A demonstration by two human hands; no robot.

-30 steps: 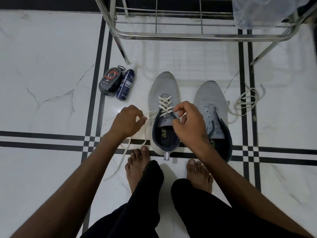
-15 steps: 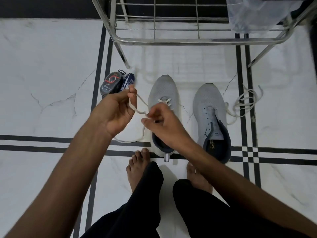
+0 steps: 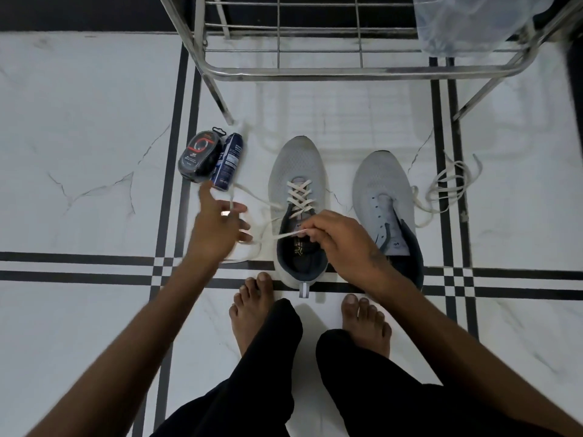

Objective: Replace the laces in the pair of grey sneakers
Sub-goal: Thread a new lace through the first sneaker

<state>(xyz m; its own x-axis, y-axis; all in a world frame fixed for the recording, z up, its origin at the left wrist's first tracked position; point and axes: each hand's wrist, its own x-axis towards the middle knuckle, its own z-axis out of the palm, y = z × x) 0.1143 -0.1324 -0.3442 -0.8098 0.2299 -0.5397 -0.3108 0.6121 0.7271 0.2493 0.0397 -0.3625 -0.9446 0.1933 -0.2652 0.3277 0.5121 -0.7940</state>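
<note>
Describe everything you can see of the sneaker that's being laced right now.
The left-hand sneaker is grey knit mesh with a dark collar and lining, a pale sole and a heel pull tab. It stands upright on the floor, toe toward the rack. A cream lace crisscrosses its lower eyelets; the top ones look unthreaded. The right hand pinches one lace end over the opening. The other end trails toward the blurred left hand.
</note>
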